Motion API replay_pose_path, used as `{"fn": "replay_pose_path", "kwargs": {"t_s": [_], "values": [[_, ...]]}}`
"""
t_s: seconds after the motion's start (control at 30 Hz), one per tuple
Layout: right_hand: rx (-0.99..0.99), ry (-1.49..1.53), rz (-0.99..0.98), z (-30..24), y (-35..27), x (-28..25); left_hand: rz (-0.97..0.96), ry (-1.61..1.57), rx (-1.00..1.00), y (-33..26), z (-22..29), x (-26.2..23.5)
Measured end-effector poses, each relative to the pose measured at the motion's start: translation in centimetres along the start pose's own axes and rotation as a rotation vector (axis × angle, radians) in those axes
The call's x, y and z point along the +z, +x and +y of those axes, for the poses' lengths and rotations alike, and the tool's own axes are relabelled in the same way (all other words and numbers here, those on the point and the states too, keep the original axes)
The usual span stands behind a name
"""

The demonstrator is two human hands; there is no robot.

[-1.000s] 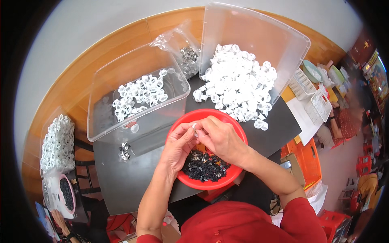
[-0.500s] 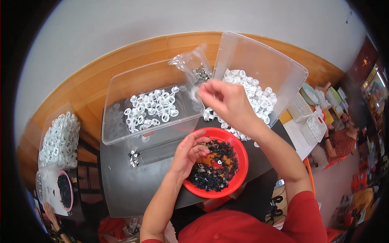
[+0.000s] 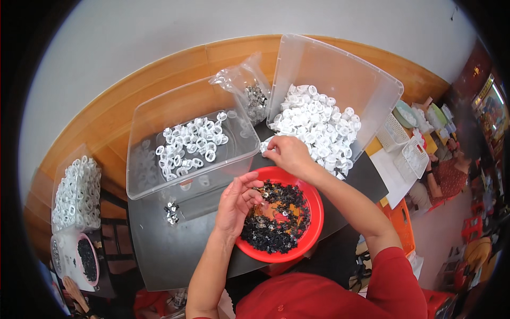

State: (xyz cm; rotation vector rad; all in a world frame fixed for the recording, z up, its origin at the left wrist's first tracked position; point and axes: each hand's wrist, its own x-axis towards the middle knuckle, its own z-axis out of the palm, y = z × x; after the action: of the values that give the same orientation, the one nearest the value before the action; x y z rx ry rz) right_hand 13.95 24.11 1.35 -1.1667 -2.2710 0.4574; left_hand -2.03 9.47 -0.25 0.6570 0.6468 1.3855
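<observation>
Cupped with its fingers apart, my left hand [image 3: 234, 204] is at the left rim of a red plastic bowl [image 3: 317, 223]. Nothing clear shows in its palm. The bowl holds many small black parts [image 3: 271, 242] and a few pale bits. Beyond the bowl, my right hand [image 3: 292, 157] pinches at a white plastic piece [image 3: 265, 145], partly hidden by the fingers. That piece lies at the near edge of a heap of white cap-like pieces [image 3: 313, 119]. The heap spills from a tipped clear bin [image 3: 366, 80].
Left of the heap, a clear bin [image 3: 138, 170] holds white ring-shaped pieces [image 3: 194, 141]. A clear bag of small metal parts [image 3: 256, 98] leans between the bins. Small black-and-white parts [image 3: 171, 212] lie on the dark table [image 3: 164, 255]. Other people work at both sides, near white baskets [image 3: 413, 159].
My right hand has come down from beside the left bin to the near edge of the white heap. My left hand stays at the bowl. The whole view has shifted slightly.
</observation>
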Motion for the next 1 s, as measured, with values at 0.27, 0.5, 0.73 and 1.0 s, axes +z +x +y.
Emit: {"fn": "replay_pose_path", "kwargs": {"t_s": [0.27,0.5,0.73,1.0], "values": [[-0.115,-0.252,0.038,1.3,0.3,2.1,0.044,0.007,-0.002,0.3,0.1,0.0],[-0.426,-0.18,0.179,-2.7,-4.8,-2.3,0.164,0.323,0.059,-0.1,-0.4,1.8],[-0.562,-0.252,0.227,-4.6,-9.2,-2.7,0.051,0.393,0.083,-0.2,-1.6,1.5],[-0.055,0.031,0.493,-3.0,-13.6,-4.2,0.006,0.304,-0.001,-0.2,-1.3,1.3]]}}
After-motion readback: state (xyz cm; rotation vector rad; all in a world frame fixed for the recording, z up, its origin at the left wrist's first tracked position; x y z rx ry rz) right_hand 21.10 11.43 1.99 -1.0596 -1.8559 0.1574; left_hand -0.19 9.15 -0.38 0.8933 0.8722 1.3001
